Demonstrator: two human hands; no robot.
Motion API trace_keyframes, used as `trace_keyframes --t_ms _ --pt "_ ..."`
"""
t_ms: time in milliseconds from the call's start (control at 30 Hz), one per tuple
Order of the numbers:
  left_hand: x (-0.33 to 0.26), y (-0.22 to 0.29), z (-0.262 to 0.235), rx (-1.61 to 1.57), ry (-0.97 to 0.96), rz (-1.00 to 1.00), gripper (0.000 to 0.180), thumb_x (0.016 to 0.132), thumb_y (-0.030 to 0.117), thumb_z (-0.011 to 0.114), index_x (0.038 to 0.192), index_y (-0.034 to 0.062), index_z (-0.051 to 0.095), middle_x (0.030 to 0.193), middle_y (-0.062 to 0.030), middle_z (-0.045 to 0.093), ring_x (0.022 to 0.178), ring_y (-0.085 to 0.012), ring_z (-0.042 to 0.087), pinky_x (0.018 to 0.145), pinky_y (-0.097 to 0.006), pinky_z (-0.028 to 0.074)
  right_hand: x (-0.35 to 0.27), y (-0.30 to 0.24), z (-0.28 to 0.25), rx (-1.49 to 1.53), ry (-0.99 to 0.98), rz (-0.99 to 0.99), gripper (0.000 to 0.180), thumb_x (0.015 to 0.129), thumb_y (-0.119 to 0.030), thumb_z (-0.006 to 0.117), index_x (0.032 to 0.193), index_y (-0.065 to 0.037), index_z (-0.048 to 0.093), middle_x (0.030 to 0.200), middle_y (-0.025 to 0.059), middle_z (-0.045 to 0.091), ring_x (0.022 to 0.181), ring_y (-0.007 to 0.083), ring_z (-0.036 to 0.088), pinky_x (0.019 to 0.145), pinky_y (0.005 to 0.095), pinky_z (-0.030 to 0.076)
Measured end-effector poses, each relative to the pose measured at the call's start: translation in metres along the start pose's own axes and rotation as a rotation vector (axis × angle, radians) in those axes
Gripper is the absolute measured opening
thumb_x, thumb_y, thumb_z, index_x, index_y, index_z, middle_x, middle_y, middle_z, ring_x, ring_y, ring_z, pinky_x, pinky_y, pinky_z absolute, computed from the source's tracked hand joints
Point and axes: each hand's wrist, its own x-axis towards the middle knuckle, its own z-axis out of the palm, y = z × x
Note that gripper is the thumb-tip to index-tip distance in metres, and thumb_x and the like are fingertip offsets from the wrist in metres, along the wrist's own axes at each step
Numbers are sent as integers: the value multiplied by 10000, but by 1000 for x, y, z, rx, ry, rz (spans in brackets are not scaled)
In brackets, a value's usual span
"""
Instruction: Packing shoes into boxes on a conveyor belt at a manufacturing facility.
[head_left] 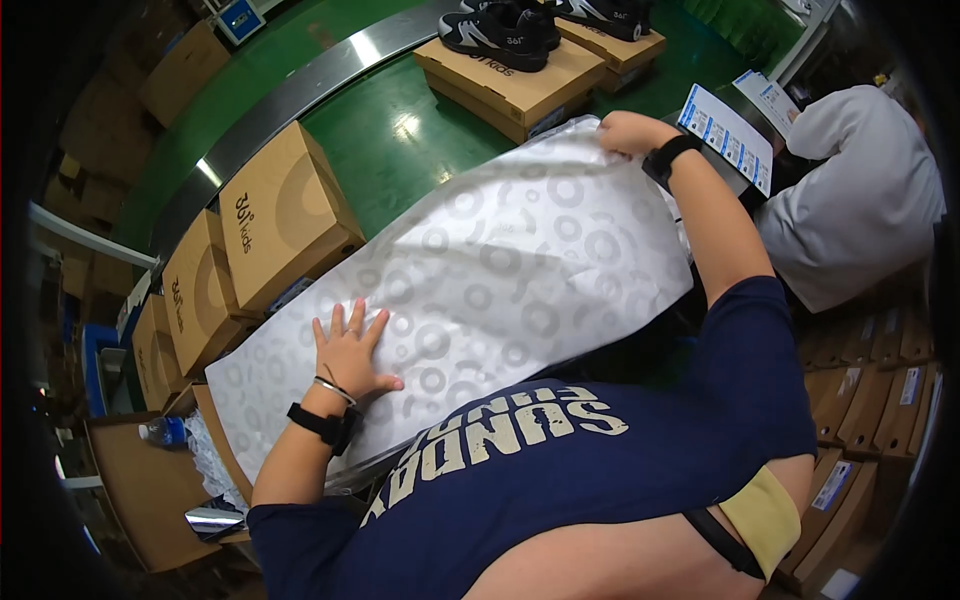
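Note:
A long stack of white wrapping paper printed with pale grey rings lies slantwise across the surface before me. My left hand rests flat on its left part, fingers spread. At the far right corner of the paper, my right hand is closed, its fingers pinching the edge. Around that corner the sheet is lifted and creased. Beyond the paper stand brown shoe boxes, with black sports shoes on top of them.
Closed brown shoe boxes line the left of the green table. An open carton with a water bottle is at lower left. Label sheets lie near a co-worker's grey sleeve. More boxes are stacked at right.

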Motion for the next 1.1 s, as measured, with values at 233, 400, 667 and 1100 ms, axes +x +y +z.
trace_keyframes --t_ms 233,400,667,1100 --pt "-27 -20 17 -11 15 -21 1066 430 678 674 1337 231 339 1408 -152 241 1281 -404 199 1002 -597 122 15 1 75 -450 103 -103 265 749 -113 462 945 -5 604 959 176 597 913 262 571 785 361 444" --pt "-23 -12 15 -158 49 -24 951 498 558 727 1313 217 378 1403 -172 242 1279 -407 203 1000 -599 122 28 14 79 -518 245 -57 279 809 -114 453 1055 -38 560 1095 129 540 1026 270 506 875 405 403" --pt "-9 7 12 -301 107 -129 743 611 408 718 1271 207 442 1375 -222 269 1264 -434 215 992 -581 159 30 5 79 -758 387 25 207 811 -104 459 947 -95 615 940 81 607 886 222 585 750 345 427" --pt "0 14 16 -320 148 -109 733 618 402 719 1268 207 444 1357 -244 284 1243 -455 236 958 -565 225 4 8 99 -484 116 -46 576 867 -234 458 1375 -98 223 1344 244 285 1248 387 281 993 459 294"
